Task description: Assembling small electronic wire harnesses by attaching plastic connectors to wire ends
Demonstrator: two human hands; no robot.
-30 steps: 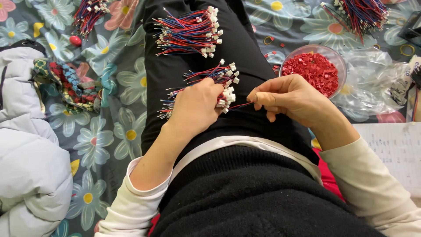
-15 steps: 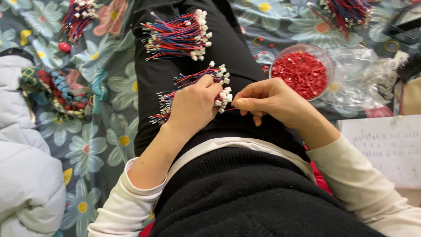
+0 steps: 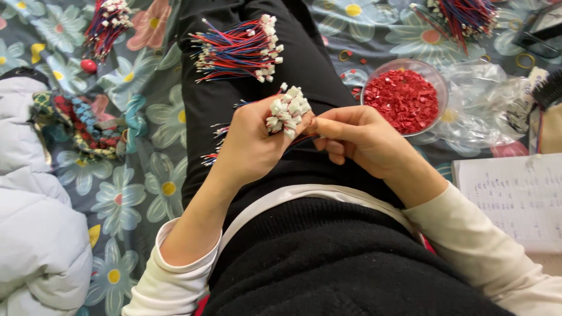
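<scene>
While the wire bundle point(image 3: 275, 120) sits over the lap, clenched in the left hand point(image 3: 252, 146), the right hand point(image 3: 357, 137) pinching one wire should keep its grip near the white plugs point(image 3: 288, 108), beside the bowl of red bits point(image 3: 404, 96).

A bedcover point(image 3: 146, 193) with a print of large flowers on a grey-blue ground carries everything. On it, at the right, stands a clear bowl point(image 3: 434, 75) full of small red pieces, and beside the bowl lies a crumpled clear plastic bag point(image 3: 489, 108). Two bundles of red and blue wires lie near the top edge, one at the left point(image 3: 105, 23) and one at the right point(image 3: 465, 14). A white padded jacket point(image 3: 32, 234) lies at the left, a colourful knitted piece point(image 3: 82, 126) just above it. A written paper sheet point(image 3: 518, 199) rests at the right.
</scene>
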